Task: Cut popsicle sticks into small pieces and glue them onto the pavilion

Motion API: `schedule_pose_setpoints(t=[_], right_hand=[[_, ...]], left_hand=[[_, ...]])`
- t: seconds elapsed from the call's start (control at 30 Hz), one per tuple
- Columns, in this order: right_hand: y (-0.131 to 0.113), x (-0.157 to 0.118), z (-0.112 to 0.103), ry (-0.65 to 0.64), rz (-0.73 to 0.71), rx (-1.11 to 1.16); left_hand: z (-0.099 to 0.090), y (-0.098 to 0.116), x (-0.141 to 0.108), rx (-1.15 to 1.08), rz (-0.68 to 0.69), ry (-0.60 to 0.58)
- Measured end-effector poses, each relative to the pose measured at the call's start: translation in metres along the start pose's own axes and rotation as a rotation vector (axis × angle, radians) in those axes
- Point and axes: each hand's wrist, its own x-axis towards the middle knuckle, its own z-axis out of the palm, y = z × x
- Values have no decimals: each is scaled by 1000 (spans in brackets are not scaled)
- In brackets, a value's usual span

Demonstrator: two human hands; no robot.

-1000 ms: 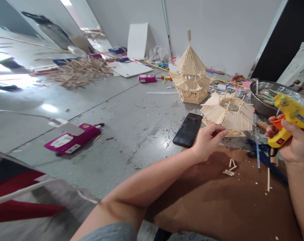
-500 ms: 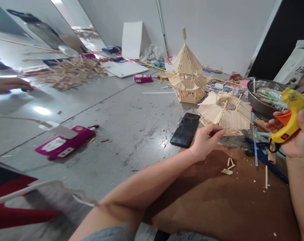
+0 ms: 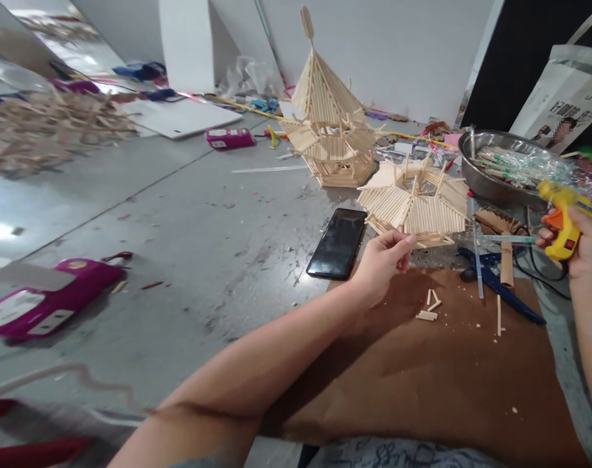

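My left hand (image 3: 386, 260) is pinched closed at the front edge of a low wooden-stick roof structure (image 3: 423, 208); whatever lies between its fingertips is too small to make out. At the right, my right hand (image 3: 581, 240) is wrapped round a yellow glue gun (image 3: 569, 221) with an orange trigger. Its nozzle side faces the upper left. A taller stick pagoda (image 3: 332, 123) with a pointed roof stands behind the low structure. Short cut sticks (image 3: 427, 316) lie on brown paper (image 3: 423, 383) in front of me.
A black phone (image 3: 337, 244) lies left of my left hand. Blue pliers (image 3: 508, 289) and a clear glue stick (image 3: 478, 260) rest on the right. Behind them is a metal bowl (image 3: 501, 188) of packets. Purple power strips (image 3: 56, 296) and a stick pile (image 3: 56, 130) are at left.
The view has turned and shifted, so objects appear further left. My right hand holds the glue gun lower and tilted differently. The other person's hand at the left has gone out of view.
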Motion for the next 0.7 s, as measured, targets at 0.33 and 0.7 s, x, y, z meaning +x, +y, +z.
schedule_pose_setpoints(t=[0.33, 0.7], right_hand=[[24, 7, -59, 357, 50, -18], [39, 19, -82, 421, 112, -21]], left_hand=[[-1, -12, -2, 98, 33, -50], [3, -9, -5, 132, -12, -56]])
